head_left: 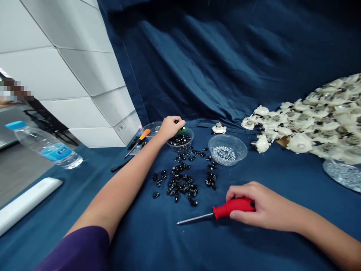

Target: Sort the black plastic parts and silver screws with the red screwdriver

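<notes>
My left hand (170,127) is closed, fingertips pinched together over a clear bowl of small black parts (180,141). A dark bit shows at its fingertips, too small to identify. My right hand (248,207) is wrapped round the red handle of a screwdriver (234,207), whose metal shaft points left just above the blue cloth. Between the hands, many loose black parts (182,184) lie scattered on the cloth. Right of the black parts' bowl stands a clear bowl (239,146) with silvery screws (223,155) in it.
Cream plastic housings (301,120) are heaped at right; one housing (219,128) sits apart. A clear container of metal pieces (344,175) is at far right. At left are white boxes (64,75), a water bottle (47,146), a white bar (31,203) and an orange-handled tool (145,134).
</notes>
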Demonstrator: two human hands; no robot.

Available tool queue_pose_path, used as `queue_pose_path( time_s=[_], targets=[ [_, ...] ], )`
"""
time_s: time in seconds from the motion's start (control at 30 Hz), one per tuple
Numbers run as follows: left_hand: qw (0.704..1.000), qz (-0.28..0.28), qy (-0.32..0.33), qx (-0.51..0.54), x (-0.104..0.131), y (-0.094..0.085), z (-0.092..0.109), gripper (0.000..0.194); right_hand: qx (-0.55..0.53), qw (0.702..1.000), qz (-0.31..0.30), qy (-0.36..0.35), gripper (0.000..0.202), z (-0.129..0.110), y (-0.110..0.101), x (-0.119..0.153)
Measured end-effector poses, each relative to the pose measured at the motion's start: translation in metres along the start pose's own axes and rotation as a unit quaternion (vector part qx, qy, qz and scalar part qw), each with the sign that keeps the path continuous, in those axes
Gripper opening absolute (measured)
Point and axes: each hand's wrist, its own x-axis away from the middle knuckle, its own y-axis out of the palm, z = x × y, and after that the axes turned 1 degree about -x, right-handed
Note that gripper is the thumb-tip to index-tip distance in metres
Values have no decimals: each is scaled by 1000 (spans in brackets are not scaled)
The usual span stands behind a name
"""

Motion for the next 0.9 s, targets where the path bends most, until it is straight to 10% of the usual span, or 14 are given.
queue_pose_path(
  time_s=[0.4,0.9],
  targets=[
    [974,-185,27,-132,0,-1,0,33,-9,1000,-6,-12,27,-2,1,-1],
    [958,-189,-10,-217,4,-5,6,62,-4,999,-33,15,26,-4,-1,-1]
  ],
)
